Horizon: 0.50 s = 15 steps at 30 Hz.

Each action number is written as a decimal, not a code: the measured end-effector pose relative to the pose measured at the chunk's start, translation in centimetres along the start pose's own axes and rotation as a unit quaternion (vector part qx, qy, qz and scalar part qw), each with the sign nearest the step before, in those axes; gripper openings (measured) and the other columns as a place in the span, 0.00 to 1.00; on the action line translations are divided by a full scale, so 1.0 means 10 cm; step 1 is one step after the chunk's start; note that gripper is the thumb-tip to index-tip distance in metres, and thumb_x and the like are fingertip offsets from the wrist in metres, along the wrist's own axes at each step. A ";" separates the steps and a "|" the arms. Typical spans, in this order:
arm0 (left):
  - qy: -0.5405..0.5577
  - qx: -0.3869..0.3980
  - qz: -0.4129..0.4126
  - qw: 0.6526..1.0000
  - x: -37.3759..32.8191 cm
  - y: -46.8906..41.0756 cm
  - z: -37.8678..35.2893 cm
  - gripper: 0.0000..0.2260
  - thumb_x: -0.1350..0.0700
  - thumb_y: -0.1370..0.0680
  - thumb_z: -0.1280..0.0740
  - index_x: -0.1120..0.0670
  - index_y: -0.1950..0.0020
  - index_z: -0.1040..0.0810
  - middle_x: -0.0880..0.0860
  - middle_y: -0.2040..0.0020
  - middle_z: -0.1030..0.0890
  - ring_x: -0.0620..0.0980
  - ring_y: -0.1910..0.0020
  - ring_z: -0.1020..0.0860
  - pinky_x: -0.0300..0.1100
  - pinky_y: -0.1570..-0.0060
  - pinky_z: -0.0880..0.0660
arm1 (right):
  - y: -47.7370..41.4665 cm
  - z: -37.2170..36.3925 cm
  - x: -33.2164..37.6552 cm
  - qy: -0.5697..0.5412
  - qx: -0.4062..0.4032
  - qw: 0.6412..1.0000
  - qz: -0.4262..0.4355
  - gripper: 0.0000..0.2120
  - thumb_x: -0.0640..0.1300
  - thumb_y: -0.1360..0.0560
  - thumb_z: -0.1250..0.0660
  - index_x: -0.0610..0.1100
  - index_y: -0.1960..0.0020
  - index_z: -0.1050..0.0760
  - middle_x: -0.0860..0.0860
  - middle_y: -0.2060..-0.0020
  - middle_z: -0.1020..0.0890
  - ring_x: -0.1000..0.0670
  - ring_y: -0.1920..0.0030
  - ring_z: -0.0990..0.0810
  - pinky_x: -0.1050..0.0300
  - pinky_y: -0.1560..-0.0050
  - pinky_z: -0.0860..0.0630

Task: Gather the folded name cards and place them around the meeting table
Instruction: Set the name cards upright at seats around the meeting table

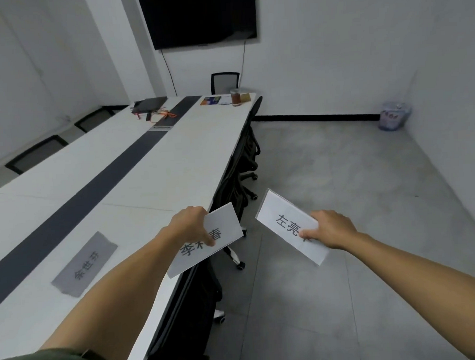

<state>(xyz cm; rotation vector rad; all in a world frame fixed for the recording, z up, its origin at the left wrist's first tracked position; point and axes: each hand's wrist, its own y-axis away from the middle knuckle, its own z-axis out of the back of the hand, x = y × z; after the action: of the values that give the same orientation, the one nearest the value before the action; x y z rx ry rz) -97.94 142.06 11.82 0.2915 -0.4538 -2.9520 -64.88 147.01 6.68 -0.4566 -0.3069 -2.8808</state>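
My left hand (pixel 190 226) pinches a white name card (pixel 222 232) with black characters, held over the near right edge of the long white meeting table (pixel 154 178). To its right, out over the floor, my right hand (pixel 328 230) grips a second white name card (pixel 283 221), thumb across its printed face. A third name card (pixel 85 264) sits on the table near the front left, grey in shadow, its printed side facing me.
A dark strip (pixel 100 183) runs down the table's middle. At the far end lie a black folder (pixel 150 103), orange cords, booklets and a jar (pixel 235 97). Black chairs (pixel 241 163) are tucked along the right side. Grey floor opens to the right; a bin (pixel 394 116) stands in the corner.
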 end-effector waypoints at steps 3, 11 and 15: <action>0.007 -0.008 0.034 0.999 -0.10 -0.59 0.21 0.23 0.46 0.38 0.20 0.53 0.48 0.21 0.50 0.57 0.19 0.50 0.60 0.21 0.43 0.61 0.24 | -0.82 0.22 -0.13 0.006 0.004 0.999 0.034 0.18 0.63 0.31 0.31 0.50 0.51 0.23 0.52 0.53 0.18 0.47 0.54 0.22 0.55 0.61 0.31; 0.040 -0.025 0.111 0.993 -0.02 -1.78 0.61 0.24 0.46 0.38 0.20 0.53 0.46 0.21 0.51 0.55 0.19 0.51 0.59 0.20 0.42 0.59 0.22 | -2.61 0.73 0.01 0.018 0.021 0.994 0.105 0.17 0.63 0.30 0.31 0.51 0.52 0.24 0.54 0.55 0.19 0.49 0.56 0.23 0.56 0.63 0.32; 0.058 -0.031 0.142 0.988 0.22 -2.56 0.78 0.25 0.46 0.38 0.20 0.52 0.45 0.21 0.51 0.55 0.18 0.50 0.60 0.20 0.42 0.60 0.21 | -3.58 0.70 0.20 0.029 0.037 0.989 0.138 0.16 0.63 0.31 0.31 0.52 0.52 0.24 0.54 0.54 0.19 0.49 0.55 0.22 0.56 0.61 0.30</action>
<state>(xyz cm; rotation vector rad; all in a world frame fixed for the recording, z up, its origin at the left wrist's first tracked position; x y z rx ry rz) -104.50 168.09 10.80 0.3569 -0.3549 -2.6497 -73.23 182.53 7.78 -0.3704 -0.3123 -2.5985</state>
